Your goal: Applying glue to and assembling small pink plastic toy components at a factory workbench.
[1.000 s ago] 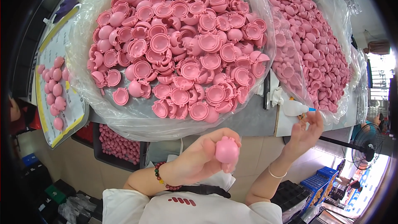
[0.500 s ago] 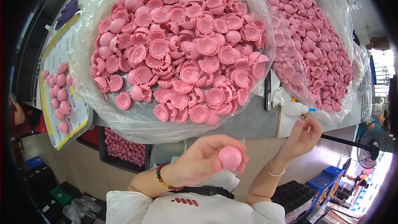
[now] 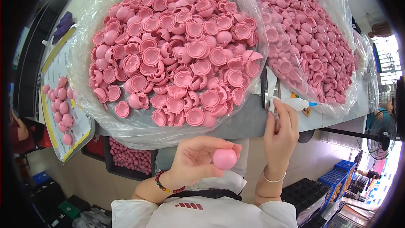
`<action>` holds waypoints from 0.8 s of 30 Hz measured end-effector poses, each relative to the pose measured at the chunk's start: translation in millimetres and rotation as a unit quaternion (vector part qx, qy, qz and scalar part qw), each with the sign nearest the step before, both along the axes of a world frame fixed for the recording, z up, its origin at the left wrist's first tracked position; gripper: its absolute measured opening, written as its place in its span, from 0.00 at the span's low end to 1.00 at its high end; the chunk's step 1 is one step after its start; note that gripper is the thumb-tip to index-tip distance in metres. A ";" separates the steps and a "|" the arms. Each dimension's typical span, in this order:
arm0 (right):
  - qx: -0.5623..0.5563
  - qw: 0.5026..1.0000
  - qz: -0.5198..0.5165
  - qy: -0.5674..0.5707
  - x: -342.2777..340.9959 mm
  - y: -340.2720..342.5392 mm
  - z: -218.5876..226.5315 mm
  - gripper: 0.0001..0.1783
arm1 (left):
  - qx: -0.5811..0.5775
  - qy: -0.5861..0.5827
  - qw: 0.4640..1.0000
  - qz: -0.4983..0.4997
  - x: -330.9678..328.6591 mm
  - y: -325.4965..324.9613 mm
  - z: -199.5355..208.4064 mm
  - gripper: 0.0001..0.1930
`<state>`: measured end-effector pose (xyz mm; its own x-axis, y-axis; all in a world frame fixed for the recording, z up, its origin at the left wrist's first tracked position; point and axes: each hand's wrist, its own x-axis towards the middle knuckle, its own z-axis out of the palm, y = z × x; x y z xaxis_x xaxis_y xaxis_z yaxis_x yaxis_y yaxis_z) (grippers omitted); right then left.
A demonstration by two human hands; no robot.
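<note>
A smooth pink ball [image 3: 225, 159] sits between the thumb and fingers of my left hand [image 3: 192, 162], in front of my body. My right hand [image 3: 282, 131] reaches up to the table edge, its thumb and fingertips closed on a small crumpled white cloth or tissue [image 3: 272, 104], mostly hidden by the fingers. Beside those fingers lies a white squeeze bottle [image 3: 295, 103] with a blue tip. A large heap of pink half-shells [image 3: 181, 78] lies in clear plastic just beyond my hands.
A second heap of pink half-shells [image 3: 312, 42] fills clear plastic at the right. Several pink balls [image 3: 63, 107] lie on a yellow-edged tray [image 3: 78, 137] at the left. Below the table stands a dark crate [image 3: 110, 166] of small pink pieces. A black fan [image 3: 377, 137] is far right.
My right hand has moved left from beside the squeeze bottle to the crumpled white cloth or tissue and closed on it. My left hand still holds the pink ball, shifted slightly left.
</note>
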<state>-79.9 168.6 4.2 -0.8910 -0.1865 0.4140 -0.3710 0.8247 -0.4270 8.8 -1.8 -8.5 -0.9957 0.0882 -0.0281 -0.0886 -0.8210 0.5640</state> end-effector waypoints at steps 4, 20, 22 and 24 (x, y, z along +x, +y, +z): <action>-0.089 0.996 -0.008 0.010 17.5 7.8 14.4 0.13 | -0.054 0.031 0.998 0.025 -1.7 1.9 -1.0 0.22; -0.068 0.907 0.403 0.098 48.9 -2.2 23.4 0.11 | -0.128 0.075 0.986 0.078 6.9 7.1 -2.1 0.24; -0.020 0.902 0.423 0.086 50.6 0.9 20.4 0.10 | -0.121 0.072 0.987 0.075 4.8 4.0 1.3 0.24; -0.091 0.926 0.346 0.120 49.1 6.3 19.7 0.08 | -0.101 0.065 0.991 0.051 2.2 4.3 4.2 0.24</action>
<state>-30.8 174.9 23.9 -0.4626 -0.5862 0.6651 -0.8859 0.2769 -0.3721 11.0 2.5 -4.3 -0.9955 -0.0066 0.0949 0.0731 -0.6914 0.7187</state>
